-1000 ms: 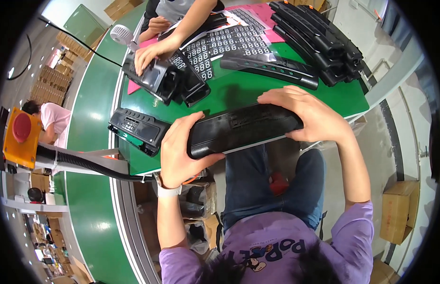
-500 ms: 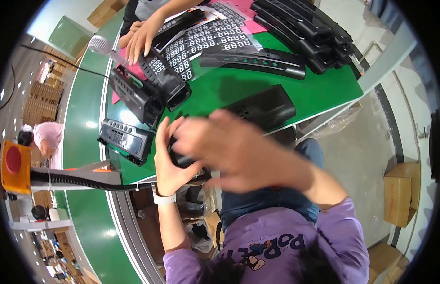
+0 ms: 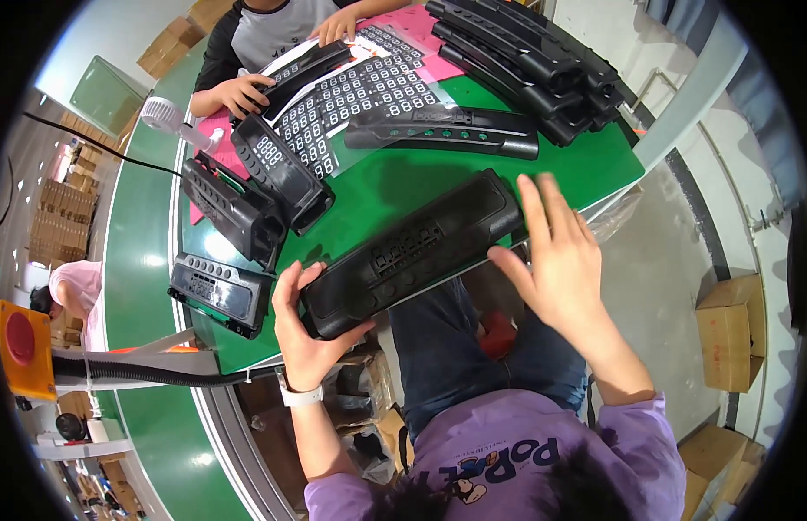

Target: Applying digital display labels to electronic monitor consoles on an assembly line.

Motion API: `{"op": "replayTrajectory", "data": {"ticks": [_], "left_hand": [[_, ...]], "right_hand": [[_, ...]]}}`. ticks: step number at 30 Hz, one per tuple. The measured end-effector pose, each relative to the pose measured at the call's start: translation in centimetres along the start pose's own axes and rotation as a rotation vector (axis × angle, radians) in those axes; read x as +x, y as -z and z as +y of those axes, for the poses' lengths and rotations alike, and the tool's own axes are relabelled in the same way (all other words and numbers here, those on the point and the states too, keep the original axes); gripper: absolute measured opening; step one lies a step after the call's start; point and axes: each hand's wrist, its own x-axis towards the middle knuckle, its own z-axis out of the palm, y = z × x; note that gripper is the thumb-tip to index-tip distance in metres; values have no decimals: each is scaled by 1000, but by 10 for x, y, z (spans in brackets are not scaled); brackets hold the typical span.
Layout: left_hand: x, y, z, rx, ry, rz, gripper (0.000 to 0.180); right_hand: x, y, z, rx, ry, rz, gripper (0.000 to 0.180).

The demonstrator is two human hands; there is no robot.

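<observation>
A long black plastic housing lies tilted across the near edge of the green table. My left hand grips its lower left end. My right hand hovers open at its upper right end, fingers spread, just off the part. Three more black housings sit to the left: one by the table corner, one standing behind it, and one with a white display panel.
Across the table a co-worker's hands rest on a black part beside sheets of printed display stickers. Curved black panels are stacked at the back right, with one lying alone. Cardboard boxes stand on the floor.
The housing has been turned so that its slotted face is up. My right hand let go of it and pulled back to its right end, open. My left hand stayed on the left end.
</observation>
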Motion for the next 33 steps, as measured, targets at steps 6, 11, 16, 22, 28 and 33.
{"op": "replayTrajectory", "data": {"ticks": [6, 11, 16, 22, 28, 33], "left_hand": [[2, -6, 2, -93, 27, -1, 106], [0, 7, 9, 69, 26, -42, 102], [12, 4, 25, 63, -23, -154, 103], [14, 7, 23, 138, -87, -159, 96], [21, 14, 22, 13, -114, -136, 92], [49, 7, 30, -101, -143, 93, 56]], "right_hand": [[5, -16, -27, 24, 561, -129, 81], [75, -1, -7, -41, 218, 93, 54], [184, -52, 8, 14, -28, -136, 60], [231, -136, 35, 351, -105, -104, 74], [209, -87, 20, 800, -20, 116, 53], [171, -24, 9, 1020, -13, 443, 47]]}}
